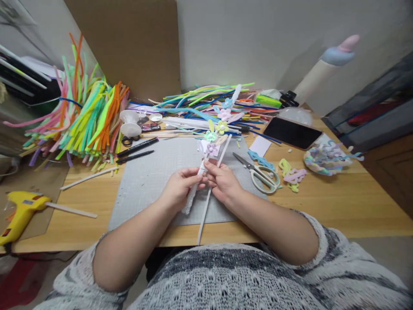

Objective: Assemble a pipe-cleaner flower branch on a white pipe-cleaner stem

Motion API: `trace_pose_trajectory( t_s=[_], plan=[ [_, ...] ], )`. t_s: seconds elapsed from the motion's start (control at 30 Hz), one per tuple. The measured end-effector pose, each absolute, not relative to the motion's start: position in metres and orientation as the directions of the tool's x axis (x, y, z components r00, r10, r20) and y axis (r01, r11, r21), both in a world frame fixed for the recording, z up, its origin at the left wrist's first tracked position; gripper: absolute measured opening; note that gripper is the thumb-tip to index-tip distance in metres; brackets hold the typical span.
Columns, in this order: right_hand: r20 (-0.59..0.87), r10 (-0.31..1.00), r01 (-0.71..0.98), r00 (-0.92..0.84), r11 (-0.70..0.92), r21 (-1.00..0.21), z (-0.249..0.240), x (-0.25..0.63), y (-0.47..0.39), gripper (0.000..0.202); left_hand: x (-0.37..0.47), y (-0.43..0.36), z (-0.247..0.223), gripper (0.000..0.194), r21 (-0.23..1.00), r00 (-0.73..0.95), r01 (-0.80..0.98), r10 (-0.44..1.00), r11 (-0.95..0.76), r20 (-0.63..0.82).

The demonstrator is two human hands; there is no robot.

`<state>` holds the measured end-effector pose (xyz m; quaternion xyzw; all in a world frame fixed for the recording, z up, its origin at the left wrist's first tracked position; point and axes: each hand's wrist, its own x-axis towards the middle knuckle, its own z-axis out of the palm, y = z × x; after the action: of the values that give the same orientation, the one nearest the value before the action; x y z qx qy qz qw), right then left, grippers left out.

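Observation:
Between both hands, above the grey cutting mat (145,185), is a white fuzzy braided strip (191,199) with small pastel flowers (222,127) along its far part. My left hand (181,186) pinches the strip near its middle. Just to the right, my right hand (222,180) closes its thumb and fingers on the same strip below the lilac flower (211,149). A long white pipe cleaner (204,217) runs by the right fingers and down toward the table edge; whether they grip it too is hard to see.
Green-handled scissors (263,175) lie right of my hands, near yellow and pink pipe-cleaner pieces (294,174). A phone (293,131) and a pastel woven bundle (325,160) are farther right. Pipe-cleaner bundles (93,116), black pens (137,147) and a yellow glue gun (24,211) are on the left.

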<state>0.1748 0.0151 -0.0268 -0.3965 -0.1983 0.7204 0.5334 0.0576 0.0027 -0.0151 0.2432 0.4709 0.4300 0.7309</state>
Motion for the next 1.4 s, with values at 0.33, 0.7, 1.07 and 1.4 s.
trace_pose_trajectory(
  t_s=[0.33, 0.7, 1.07, 1.4],
  plan=[
    [-0.071, 0.975, -0.413, 0.210, 0.023, -0.911, 0.013, 0.213, 0.006, 0.026, 0.046, 0.007, -0.012, 0.027, 0.849, 0.044, -0.334, 0.907, 0.409, -0.419],
    [0.308, 0.789, 0.757, -0.532, 0.606, -0.246, 0.044, 0.235, 0.004, 0.025, 0.045, 0.003, -0.009, 0.026, 0.828, 0.121, -0.315, 0.885, 0.463, -0.449],
    [0.310, 0.768, 0.769, -0.561, 0.622, -0.148, 0.022, 0.214, 0.005, 0.024, 0.051, 0.000, -0.010, 0.025, 0.829, 0.114, -0.332, 0.891, 0.451, -0.439],
    [0.315, 0.786, 0.767, -0.532, 0.604, -0.215, 0.023, 0.218, 0.008, 0.019, 0.053, 0.001, -0.012, 0.023, 0.857, 0.118, -0.308, 0.911, 0.413, -0.396]
  ],
)
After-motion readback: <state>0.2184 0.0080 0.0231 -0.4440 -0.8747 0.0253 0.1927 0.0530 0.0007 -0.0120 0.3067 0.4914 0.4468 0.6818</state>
